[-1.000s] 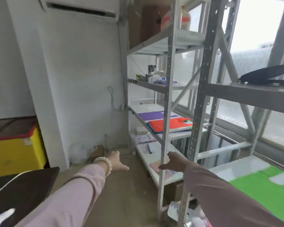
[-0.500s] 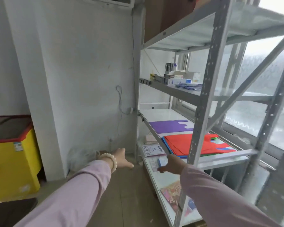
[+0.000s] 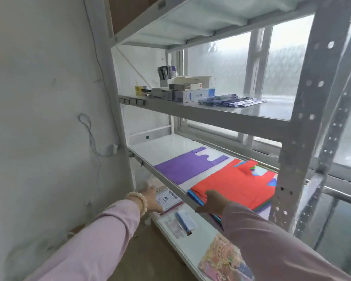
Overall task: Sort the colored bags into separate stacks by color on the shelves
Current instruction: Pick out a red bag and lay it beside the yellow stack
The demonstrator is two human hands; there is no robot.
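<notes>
Showing, from the left: left hand (image 3: 150,197), fingers loose and empty, near the lower shelf (image 3: 207,238); single purple bag (image 3: 186,167) flat on the middle shelf (image 3: 170,145); right hand (image 3: 213,203) at the front edge of the red-topped mixed stack (image 3: 237,185), grip hidden. Bags look thin, light, floppy; best lifted by pinching one front edge

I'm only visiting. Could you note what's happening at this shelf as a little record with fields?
place: metal shelf by a window
purple bag: lies flat and alone on the middle level
mixed stack: beside the purple bag, with a red bag on top and blue and green edges below
right hand: at the stack's front edge, hold unclear
left hand: open, over the lower level, holds nothing
boxes: one level up
sorting: only purple set apart
</notes>
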